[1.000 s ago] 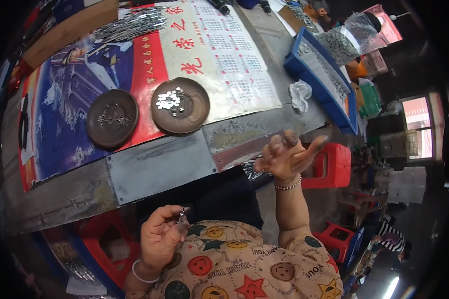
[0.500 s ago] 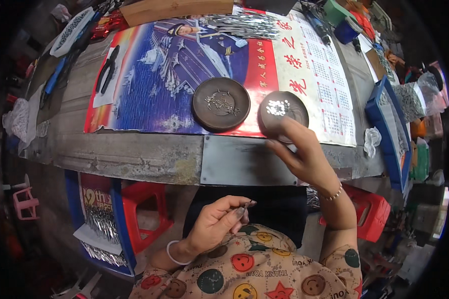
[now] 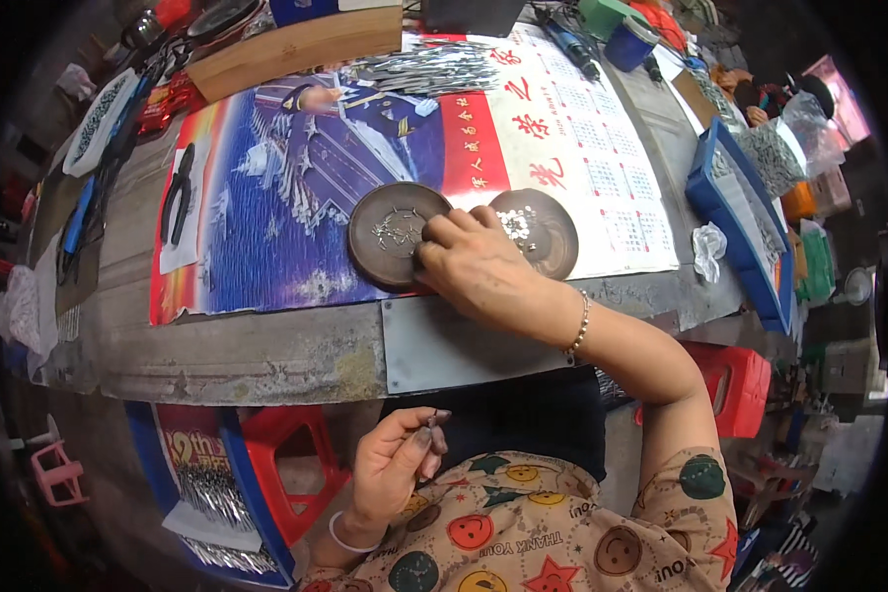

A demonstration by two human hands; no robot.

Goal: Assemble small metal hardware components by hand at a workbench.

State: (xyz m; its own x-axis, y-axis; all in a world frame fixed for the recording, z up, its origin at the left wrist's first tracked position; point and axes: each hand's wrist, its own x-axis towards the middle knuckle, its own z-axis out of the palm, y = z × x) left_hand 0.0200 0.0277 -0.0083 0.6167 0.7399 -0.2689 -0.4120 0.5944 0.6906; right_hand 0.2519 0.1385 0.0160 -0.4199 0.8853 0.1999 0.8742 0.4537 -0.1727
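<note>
We see a person's two bare hands at work along the near edge of a table (image 3: 217,345), viewed from the head. The left hand (image 3: 393,469) is raised in front of the patterned garment (image 3: 523,523), below the table edge; its thumb and forefinger are pressed together and pinch a small piece (image 3: 433,418), which lies at the fingertips and is too small for us to identify. The right hand (image 3: 479,264) reaches over the table with bent fingers, its fingertips at the right side of a round brown dish (image 3: 363,252); because they point down and away from us, we cannot tell whether they grip anything. In this dish we note a loose scatter of thin metal pins (image 3: 393,229). Just to its right stands a second dish (image 3: 559,242), partly covered by the right hand, with a cluster of small bright pieces (image 3: 518,222) inside. Both dishes rest on a printed calendar sheet (image 3: 622,178); a flat grey plate (image 3: 429,350) lies at the table's near edge. Farther back we find a heap of slender silvery strips (image 3: 429,69) beside a long wooden board (image 3: 296,51). Dark-handled pliers (image 3: 178,202) lie toward the left end of the sheet, while crumpled white plastic (image 3: 707,252) and a blue tray (image 3: 703,183) flank its right end.
</note>
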